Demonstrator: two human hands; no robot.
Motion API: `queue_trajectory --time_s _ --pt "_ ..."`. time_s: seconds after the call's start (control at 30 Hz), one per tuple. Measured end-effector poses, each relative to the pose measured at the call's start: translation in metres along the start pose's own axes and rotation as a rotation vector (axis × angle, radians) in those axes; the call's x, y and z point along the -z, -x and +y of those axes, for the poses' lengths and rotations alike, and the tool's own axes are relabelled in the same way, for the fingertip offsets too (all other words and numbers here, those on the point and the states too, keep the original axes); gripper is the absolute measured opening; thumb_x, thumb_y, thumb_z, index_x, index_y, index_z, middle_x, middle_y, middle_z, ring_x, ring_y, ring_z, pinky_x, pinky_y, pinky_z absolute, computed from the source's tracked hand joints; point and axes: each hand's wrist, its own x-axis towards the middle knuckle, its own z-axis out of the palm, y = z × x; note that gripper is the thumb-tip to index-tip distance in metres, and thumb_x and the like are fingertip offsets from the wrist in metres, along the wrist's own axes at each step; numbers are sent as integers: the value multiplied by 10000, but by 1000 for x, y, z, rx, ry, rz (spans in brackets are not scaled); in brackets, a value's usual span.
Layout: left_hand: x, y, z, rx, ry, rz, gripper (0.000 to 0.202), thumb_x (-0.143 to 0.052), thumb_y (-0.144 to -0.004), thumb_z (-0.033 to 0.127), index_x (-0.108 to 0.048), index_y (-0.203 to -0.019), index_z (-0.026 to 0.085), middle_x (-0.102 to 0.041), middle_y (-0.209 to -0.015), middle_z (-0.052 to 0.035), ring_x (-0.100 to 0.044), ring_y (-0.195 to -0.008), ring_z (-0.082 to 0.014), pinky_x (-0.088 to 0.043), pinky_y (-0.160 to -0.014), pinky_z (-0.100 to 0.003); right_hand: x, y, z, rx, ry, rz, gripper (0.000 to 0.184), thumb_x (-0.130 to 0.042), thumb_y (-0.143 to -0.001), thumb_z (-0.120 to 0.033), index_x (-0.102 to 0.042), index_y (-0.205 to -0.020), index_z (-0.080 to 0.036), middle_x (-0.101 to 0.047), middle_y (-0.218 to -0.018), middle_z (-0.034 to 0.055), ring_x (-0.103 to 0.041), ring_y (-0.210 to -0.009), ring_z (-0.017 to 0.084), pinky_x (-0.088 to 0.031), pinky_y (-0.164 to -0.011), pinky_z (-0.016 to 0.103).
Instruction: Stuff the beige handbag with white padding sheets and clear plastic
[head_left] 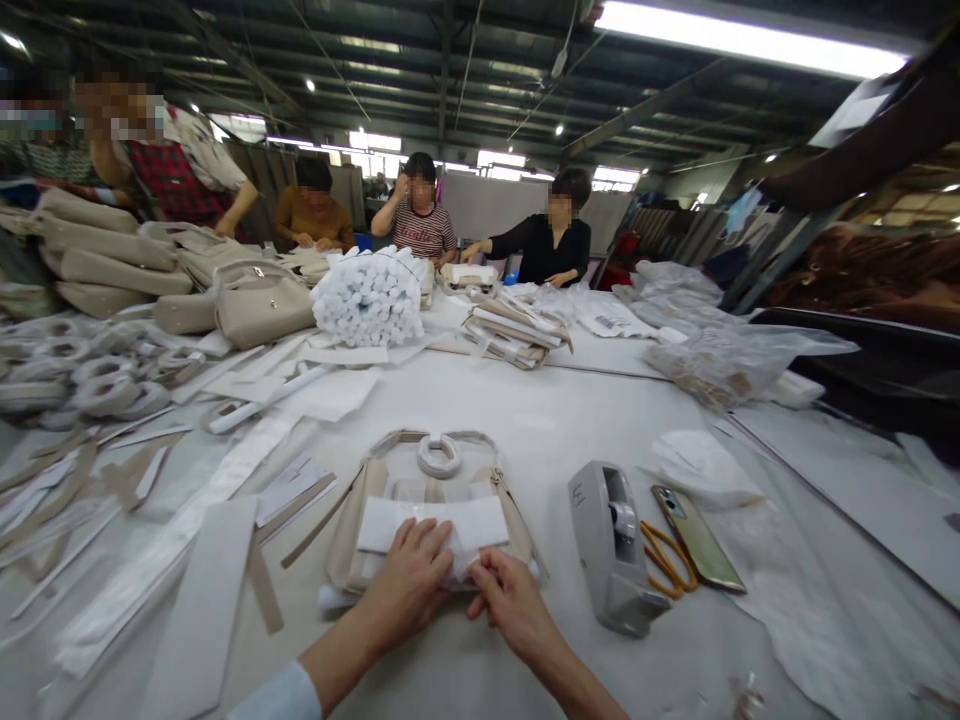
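A beige handbag (346,545) lies flat on the table in front of me, its strap looped at the far side. A white foam sheet (480,522) rests across it, and a wrapped white ring (438,456) sits near its top. My left hand (409,570) is laid on the foam and the bag's near part, fingers stretched out. Beside it, my right hand (504,600) has thumb and fingers pinched at the edge of some clear plastic film (461,565) on the bag. The fingertips partly hide what they grip.
To the right stand a grey tape dispenser (611,545), yellow-handled scissors (667,560) and a phone (697,538). Foam strips (202,600) and beige scraps spread leftward. Farther back are a bundle of white rods (369,297), stacked bags (266,305) and several people working.
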Motion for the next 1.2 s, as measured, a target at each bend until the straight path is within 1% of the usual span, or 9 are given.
queue_trajectory --time_s 0.07,0.17,0.33,0.5,0.7,0.83,0.97,1.07,1.2 --pt "-2 -1 -2 -14 -9 -24 304 -622 -777 228 -501 -1056 222 -417 -1403 -62 -357 -1256 -304 -273 -1055 -535 -1 1 0 3 -8 8 253 -448 -835 -436 -517 -790 -197 -576 -478 -22 -469 -364 124 -268 -370 209" --pt "-9 2 -2 -3 -42 13 260 -577 -793 175 -501 -1035 236 -431 -1405 -39 -380 -1259 -289 -295 -1051 -526 -3 4 3 23 -29 24 292 -439 -852 -482 -496 -796 -201 -570 -491 -30 -450 -351 110 -256 -362 204" --pt "-21 6 -3 -41 -137 84 149 -520 -832 188 -524 -972 239 -414 -1426 -41 -382 -1278 -300 -338 -1032 -534 -9 8 12 57 -62 73 388 -433 -853 -579 -470 -767 -203 -517 -554 -46 -527 -401 114 -296 -375 198" --pt "-21 3 -6 -56 -141 29 293 -497 -769 112 -521 -1024 254 -430 -1418 -38 -398 -1278 -303 -362 -1023 -544 -11 4 14 94 -38 52 463 -393 -851 -652 -445 -736 -206 -494 -558 -50 -494 -366 95 -312 -364 200" --pt "-16 -1 -5 -25 -85 7 319 -477 -780 117 -516 -1066 251 -461 -1396 -24 -433 -1250 -296 -380 -1019 -547 -8 0 14 -4 -271 -1 520 -449 -776 -735 -420 -779 -215 -532 -616 -56 -415 -310 59 -235 -301 185" --pt "-16 0 -6 -35 -62 40 193 -500 -814 178 -539 -988 250 -462 -1395 -24 -440 -1242 -304 -388 -1006 -556 6 -2 -6 -84 -327 -8 529 -542 -731 -702 -502 -774 -176 -566 -660 -25 -349 -285 32 -136 -302 202" --pt "-18 2 -5 -47 -87 71 185 -534 -768 144 -544 -927 238 -442 -1409 -33 -416 -1261 -309 -370 -1023 -555 32 -18 -38 -91 -375 95 434 -640 -711 -579 -563 -776 -157 -391 -460 -94 -200 -332 29 -78 -361 212" --pt "-18 3 -2 -8 -111 87 173 -538 -756 127 -542 -894 230 -439 -1409 -39 -392 -1279 -306 -346 -1045 -559 51 -37 -60 -74 -362 117 365 -696 -668 -496 -564 -703 -158 -330 -422 -103 -195 -383 42 -81 -385 208" --pt "-16 2 -1 -10 -115 66 170 -533 -762 133 -536 -900 230 -438 -1412 -36 -394 -1281 -314 -354 -1043 -567 72 -65 -78 -134 -409 67 286 -685 -678 -402 -563 -675 -144 -546 -559 -26 -168 -377 20 -64 -359 197"
